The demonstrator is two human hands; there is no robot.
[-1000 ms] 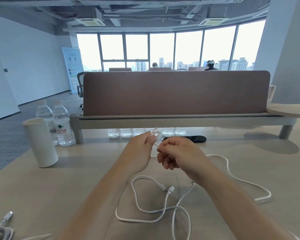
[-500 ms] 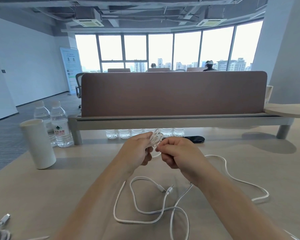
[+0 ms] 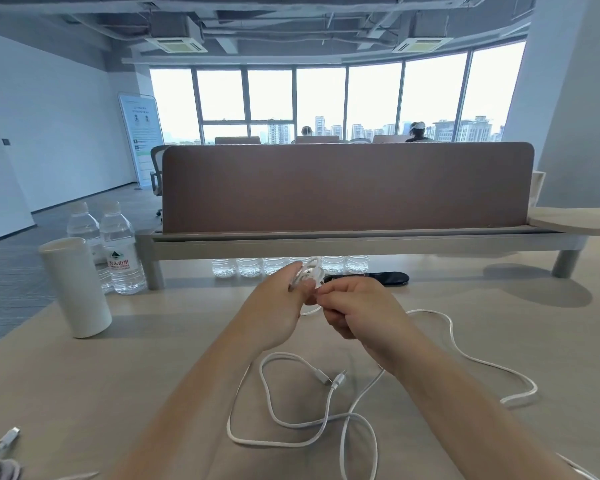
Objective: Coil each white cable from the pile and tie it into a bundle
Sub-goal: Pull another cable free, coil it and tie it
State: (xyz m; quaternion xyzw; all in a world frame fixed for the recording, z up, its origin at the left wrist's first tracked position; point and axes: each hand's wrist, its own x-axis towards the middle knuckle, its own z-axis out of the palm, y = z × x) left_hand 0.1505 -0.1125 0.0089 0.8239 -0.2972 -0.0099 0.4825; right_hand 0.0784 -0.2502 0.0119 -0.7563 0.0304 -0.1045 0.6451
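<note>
**Hands Drawn Together**

The hands have been brought closer than a second ago. An upright coil (image 3: 309,271) of white cable (image 3: 327,407) is pinched by fingers of the left hand (image 3: 278,306), its strand by those of the right hand (image 3: 357,310). The loose rest is sprawled rightward across the tabletop (image 3: 118,375).

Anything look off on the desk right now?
Nothing spilled or damaged. The loose white cable sprawls over the desk crossing itself, uncoiled; left hand and right hand hold a small coil. Cup and bottles stand upright.
</note>
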